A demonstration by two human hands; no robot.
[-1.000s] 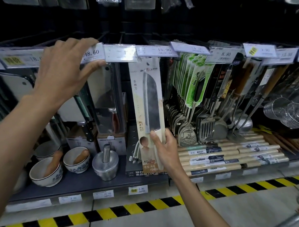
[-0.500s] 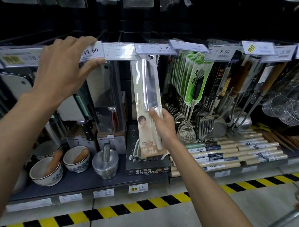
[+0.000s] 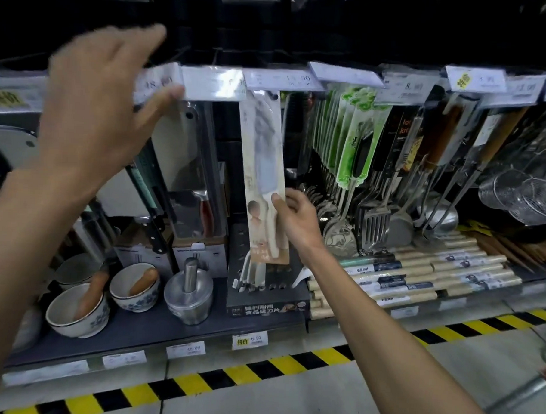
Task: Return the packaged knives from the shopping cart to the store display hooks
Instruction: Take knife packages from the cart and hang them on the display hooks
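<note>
Hands apart: right hand (image 3: 296, 222) pinches the knife package (image 3: 261, 162) low, its top tucked under the price tags (image 3: 283, 80) above; left hand (image 3: 94, 105) spread, thumb touching one; hold the package vertical and seat it fully on the hook before release.

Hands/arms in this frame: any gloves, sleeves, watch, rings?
All bare. No gloves on the left hand or right hand; no sleeve shows on either arm up to the frame edge. No watch or bracelet at either wrist. No rings seen, though the left hand is motion-blurred.
</note>
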